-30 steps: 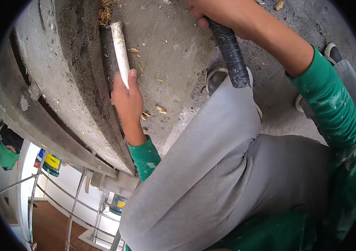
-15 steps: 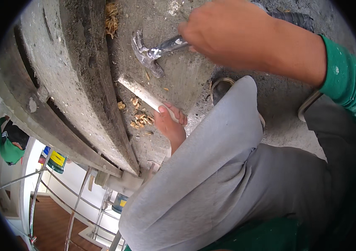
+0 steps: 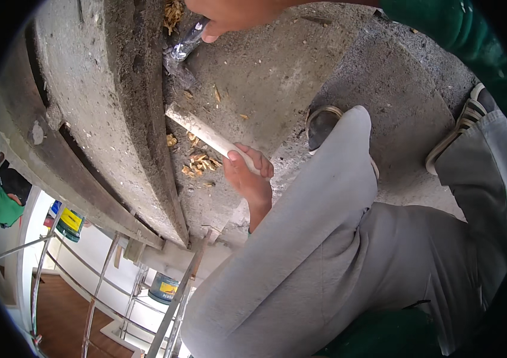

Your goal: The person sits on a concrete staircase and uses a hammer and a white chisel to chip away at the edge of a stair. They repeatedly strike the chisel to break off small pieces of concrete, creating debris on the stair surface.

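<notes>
Trousers [image 3: 301, 262], grey, occupy the foreground, below and right of the left hand [image 3: 249, 173]. The left hand is wrapped around the lower end of a white rod [image 3: 206, 132], which slants from it up and leftward toward a rough concrete beam [image 3: 98, 119]; contact at the tip cannot be determined. The right hand [image 3: 232, 13], partly cut by the upper margin of the view, is closed on a hammer [image 3: 189, 42], whose blurred head lies below and left of it, apart from the rod. Pale chips [image 3: 200, 164] lie on the concrete surface [image 3: 277, 77] just left of the left hand. A dark shoe [image 3: 323, 126] stands to its upper right. Far to its lower left are metal rails [image 3: 178, 299], a bucket with a yellow label [image 3: 163, 288] and a co-worker in green [image 3: 4, 206].
</notes>
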### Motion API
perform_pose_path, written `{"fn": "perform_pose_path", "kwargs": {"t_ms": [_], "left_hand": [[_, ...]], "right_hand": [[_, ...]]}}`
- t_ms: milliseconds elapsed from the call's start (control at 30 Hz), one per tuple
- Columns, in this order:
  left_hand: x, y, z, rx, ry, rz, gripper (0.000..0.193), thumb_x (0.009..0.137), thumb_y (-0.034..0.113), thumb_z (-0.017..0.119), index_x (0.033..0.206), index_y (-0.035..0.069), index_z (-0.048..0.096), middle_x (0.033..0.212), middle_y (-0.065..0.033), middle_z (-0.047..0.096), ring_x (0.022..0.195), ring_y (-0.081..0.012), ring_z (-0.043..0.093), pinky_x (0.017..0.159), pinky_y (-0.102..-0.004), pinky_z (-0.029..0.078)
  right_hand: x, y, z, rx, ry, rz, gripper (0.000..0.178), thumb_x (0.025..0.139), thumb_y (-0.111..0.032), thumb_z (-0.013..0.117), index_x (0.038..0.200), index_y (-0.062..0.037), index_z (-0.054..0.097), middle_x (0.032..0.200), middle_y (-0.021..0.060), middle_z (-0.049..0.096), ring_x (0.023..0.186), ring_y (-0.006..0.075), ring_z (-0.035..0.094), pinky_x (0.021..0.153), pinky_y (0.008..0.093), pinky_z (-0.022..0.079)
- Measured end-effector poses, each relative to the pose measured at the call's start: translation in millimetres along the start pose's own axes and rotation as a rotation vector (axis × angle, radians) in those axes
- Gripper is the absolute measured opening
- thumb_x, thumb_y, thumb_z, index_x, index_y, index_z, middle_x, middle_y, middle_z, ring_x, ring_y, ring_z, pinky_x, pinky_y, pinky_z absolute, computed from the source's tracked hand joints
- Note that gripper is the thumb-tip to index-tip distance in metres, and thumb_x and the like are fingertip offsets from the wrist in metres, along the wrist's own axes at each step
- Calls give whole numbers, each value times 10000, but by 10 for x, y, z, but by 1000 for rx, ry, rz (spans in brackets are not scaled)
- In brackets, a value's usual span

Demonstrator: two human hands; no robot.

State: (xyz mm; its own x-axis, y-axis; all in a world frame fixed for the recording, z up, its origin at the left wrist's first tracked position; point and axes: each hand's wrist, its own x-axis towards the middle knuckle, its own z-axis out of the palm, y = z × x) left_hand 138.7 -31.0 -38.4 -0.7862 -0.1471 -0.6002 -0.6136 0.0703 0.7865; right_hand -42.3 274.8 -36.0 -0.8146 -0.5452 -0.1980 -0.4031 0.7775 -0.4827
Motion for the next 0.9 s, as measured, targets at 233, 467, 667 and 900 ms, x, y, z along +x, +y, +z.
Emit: {"fn": "perform_pose_path", "kwargs": {"t_ms": [233,467,667,900], "left_hand": [[-294,-73,-272,-1,190,93,432,1138,452,400,1062,32,468,678,-42,454,492,-117,420,430,-284,383],[24,-30,7,-192,89,-43,438,1137,470,396,1071,44,476,700,-41,445,522,-118,422,448,-278,372],[57,61,40,-169,65,-101,445,1128,494,419,1094,55,480,703,-37,441,531,-119,414,452,-277,357],[-127,-31,-237,-140,80,-10,459,1119,514,437,1111,58,483,677,-29,431,509,-124,411,446,-283,352]], "right_hand": [[80,-541,322,-279,13,-167,444,1116,-329,481,955,41,667,728,166,614,583,302,599,600,439,556],[315,68,-334,37,-314,24,584,1077,-473,508,901,60,672,800,281,682,786,418,702,722,513,567],[69,-348,-377,94,-222,279,530,1066,-443,530,909,25,721,882,247,729,877,411,724,783,512,570],[-516,-1422,666,715,-6,539,453,1058,-355,599,929,79,620,714,234,669,720,459,699,665,512,578]]}}
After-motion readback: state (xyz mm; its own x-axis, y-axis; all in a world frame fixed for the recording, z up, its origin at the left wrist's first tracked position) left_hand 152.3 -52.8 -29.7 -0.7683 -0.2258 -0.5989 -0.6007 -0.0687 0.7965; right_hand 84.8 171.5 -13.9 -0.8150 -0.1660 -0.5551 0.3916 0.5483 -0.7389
